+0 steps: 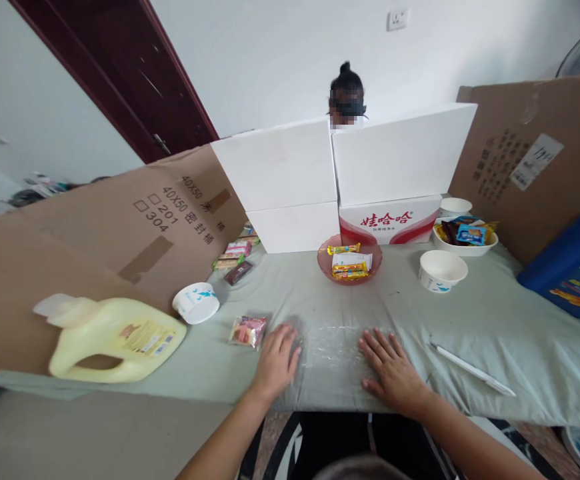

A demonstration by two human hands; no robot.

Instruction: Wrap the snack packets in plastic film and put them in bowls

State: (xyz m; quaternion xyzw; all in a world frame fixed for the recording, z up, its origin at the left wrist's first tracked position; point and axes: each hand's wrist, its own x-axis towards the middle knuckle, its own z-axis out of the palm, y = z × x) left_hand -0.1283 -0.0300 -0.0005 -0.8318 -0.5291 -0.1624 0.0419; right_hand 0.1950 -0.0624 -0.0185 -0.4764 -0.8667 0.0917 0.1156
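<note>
A clear plastic sheet or bag (327, 357) lies flat on the green cloth near the front edge. My left hand (276, 360) rests on its left side, palm down, fingers stretched out. On the right side, my right hand (394, 373) lies flat with its fingers spread. Neither hand grips anything. Just left of my left hand is a small wrapped snack (248, 331) in pink packaging. A white pen-like stick (473, 369) lies to the right of my right hand. Beyond the sheet stands a pink glass bowl (326, 270) with yellow-wrapped sticks and a white packet in it.
At left are a yellow jug (120, 333) on its side, a tipped paper bowl (196, 303) and several packets. At right stand a paper bowl (443, 270), a white dish (463, 248) of snacks and a blue bottle (573, 267). Boxes (290, 173) wall the back; a person's head shows behind.
</note>
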